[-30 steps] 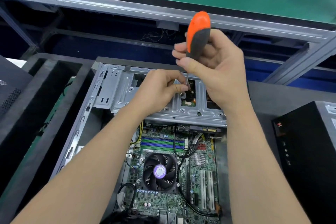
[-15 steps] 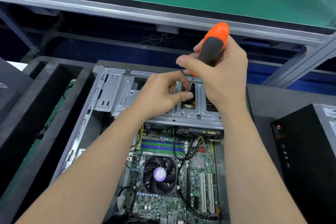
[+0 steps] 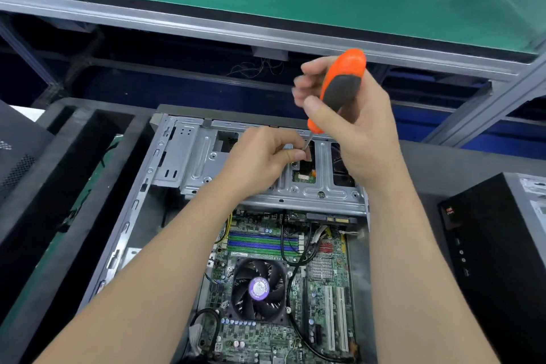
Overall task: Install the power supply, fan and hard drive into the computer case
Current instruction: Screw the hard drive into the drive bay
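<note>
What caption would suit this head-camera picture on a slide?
Right hand holds an orange screwdriver over the drive cage while left hand steadies its tip.

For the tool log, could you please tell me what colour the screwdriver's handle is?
Orange with a dark grey panel; the head view shows the handle best.

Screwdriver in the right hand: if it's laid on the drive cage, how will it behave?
The screwdriver has a rounded-looking handle, so it would probably roll on the smooth metal drive cage. Its grey grip panel looks rubbery, so it is likely not slippery. Thick handle, thin shaft: probably handle-heavy.
</note>
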{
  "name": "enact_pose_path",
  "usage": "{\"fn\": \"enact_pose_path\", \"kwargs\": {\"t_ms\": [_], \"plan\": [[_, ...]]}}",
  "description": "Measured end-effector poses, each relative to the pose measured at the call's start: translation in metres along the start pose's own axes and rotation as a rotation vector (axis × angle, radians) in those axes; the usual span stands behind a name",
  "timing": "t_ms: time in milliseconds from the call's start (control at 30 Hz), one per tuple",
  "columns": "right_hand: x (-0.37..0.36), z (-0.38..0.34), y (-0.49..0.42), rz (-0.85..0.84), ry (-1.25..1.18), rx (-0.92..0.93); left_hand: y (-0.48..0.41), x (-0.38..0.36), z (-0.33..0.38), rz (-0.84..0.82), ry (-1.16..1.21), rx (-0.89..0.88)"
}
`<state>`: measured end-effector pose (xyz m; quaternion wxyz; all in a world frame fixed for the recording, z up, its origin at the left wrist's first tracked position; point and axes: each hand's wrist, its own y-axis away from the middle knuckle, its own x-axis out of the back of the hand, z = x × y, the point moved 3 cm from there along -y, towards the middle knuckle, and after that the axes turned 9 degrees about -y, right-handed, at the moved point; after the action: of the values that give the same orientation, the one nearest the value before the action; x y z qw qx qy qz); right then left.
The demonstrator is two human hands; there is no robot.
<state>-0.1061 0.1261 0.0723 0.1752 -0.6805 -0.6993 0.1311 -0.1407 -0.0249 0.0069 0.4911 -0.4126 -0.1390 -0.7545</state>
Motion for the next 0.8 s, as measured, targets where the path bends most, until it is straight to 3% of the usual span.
{"fn": "enact_pose_path", "kwargs": {"t_ms": [67, 233, 300, 400, 500, 567, 800], "plan": [[0.002, 0.0, 0.001, -0.054, -0.09, -0.029, -0.001, 0.0, 0.0, 0.006, -0.013, -0.008], [-0.003, -0.006, -0.003, 0.21, 0.17, -0.056, 0.0, 0.003, -0.005, -0.026, 0.132, 0.052], [-0.007, -0.01, -0.003, 0.282, 0.299, -0.038, -0.002, 0.009, -0.007, 0.007, 0.408, 0.139], [-0.007, -0.01, -0.001, 0.334, 0.342, -0.036, -0.006, 0.018, -0.018, 0.015, 1.062, 0.379], [-0.004, -0.006, 0.0, 0.176, 0.204, -0.061, -0.006, 0.017, -0.026, -0.023, 1.403, 0.503], [-0.002, -0.003, 0.001, 0.152, 0.138, -0.09, -0.006, 0.014, -0.031, -0.021, 1.463, 0.548], [0.004, -0.018, 0.001, 0.47, -0.015, 0.065, -0.003, 0.009, -0.033, -0.04, 1.595, 0.483]]}}
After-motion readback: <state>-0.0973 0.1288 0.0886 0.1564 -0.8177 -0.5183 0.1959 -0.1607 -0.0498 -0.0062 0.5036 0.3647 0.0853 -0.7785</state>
